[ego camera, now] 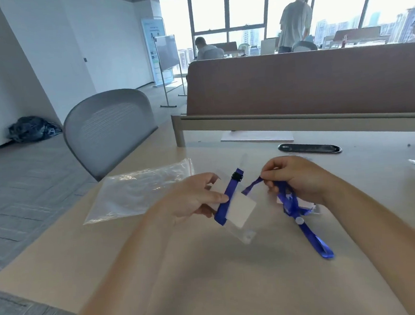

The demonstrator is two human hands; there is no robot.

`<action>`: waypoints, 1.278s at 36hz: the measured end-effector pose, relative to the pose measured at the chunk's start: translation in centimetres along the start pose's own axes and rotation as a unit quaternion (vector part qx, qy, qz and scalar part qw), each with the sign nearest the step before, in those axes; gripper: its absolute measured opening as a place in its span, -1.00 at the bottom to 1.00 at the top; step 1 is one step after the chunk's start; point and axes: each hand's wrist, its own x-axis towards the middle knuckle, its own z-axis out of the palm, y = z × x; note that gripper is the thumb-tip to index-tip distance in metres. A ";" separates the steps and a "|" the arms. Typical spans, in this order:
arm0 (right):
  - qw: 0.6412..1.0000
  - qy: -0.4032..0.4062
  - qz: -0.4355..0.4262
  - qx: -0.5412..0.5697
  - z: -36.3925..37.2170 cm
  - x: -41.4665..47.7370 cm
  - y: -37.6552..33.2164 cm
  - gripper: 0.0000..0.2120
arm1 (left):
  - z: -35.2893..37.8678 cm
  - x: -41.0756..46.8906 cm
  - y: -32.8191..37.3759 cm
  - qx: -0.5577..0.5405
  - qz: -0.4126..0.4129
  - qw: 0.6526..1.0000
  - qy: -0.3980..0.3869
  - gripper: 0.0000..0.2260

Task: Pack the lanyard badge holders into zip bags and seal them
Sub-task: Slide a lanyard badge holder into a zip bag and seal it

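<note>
Blue lanyard (225, 197) wrapped round clear, apparently blank holder (240, 212).

**Daylit office, wide-angle head view**

Strong daylight enters through the windows (289, 6) at the far side, which are overexposed to near white. The desk (211, 281) is evenly lit, with soft, faint shadows beneath the left hand (192, 200) and right hand (300, 180). The zip bag (139, 190) near the desk's left edge shows pale glare. Straight lines bow toward the frame edges.
</note>
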 end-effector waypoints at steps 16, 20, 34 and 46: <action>0.999 0.007 -0.029 -0.044 5.5 -2.0 -0.4 -0.89 | 2.2 2.5 -1.1 -0.168 0.018 0.940 0.295 -0.82; 0.998 -0.054 0.010 -0.016 6.2 -2.4 1.3 -0.84 | 2.1 2.2 -0.6 -0.297 0.046 0.919 0.256 -0.73; 0.980 -0.160 0.081 0.087 2.2 -2.0 1.3 -0.79 | 1.3 -0.4 -1.7 -0.266 0.054 0.959 -0.078 -0.81; 0.997 -0.032 0.065 0.034 2.2 -1.1 0.0 -0.89 | 2.8 0.4 -1.5 0.052 0.049 0.997 0.007 -0.83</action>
